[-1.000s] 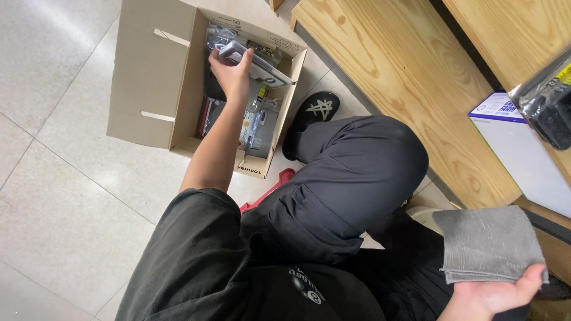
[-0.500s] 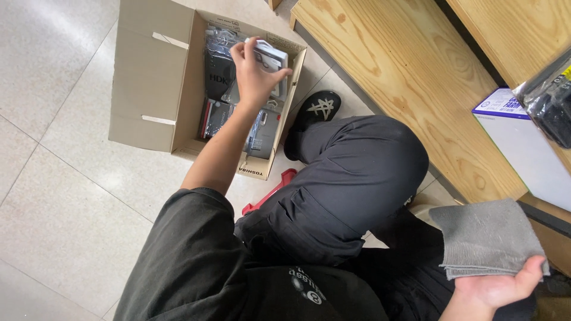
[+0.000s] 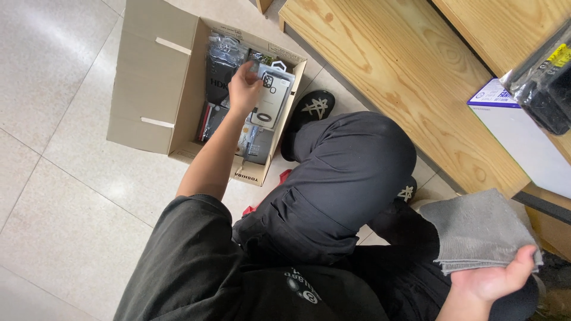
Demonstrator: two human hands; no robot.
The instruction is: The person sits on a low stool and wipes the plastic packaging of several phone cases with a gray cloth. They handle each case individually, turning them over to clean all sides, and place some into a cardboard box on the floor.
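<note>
My left hand [image 3: 242, 89] reaches into an open cardboard box [image 3: 148, 83] on the tiled floor. It grips a flat packaged phone case [image 3: 272, 98], light with a dark ring on it, lifted above the box's contents. Several more packaged items in clear wrapping [image 3: 221, 56] lie inside the box. My right hand [image 3: 492, 280], low at the right, holds a folded grey cloth [image 3: 480, 229], thumb on top of it. I am crouched, with my black-trousered knee [image 3: 351, 160] between the two hands.
A low wooden shelf [image 3: 404, 71] runs diagonally along the right. A white box [image 3: 523, 139] and a black item in plastic wrap [image 3: 544, 89] sit on it at the far right. My black shoe [image 3: 312, 110] rests beside the cardboard box.
My left hand has lifted the packaged phone case up out of the box and turned it flat towards me. The right hand with the cloth has stayed in place.
</note>
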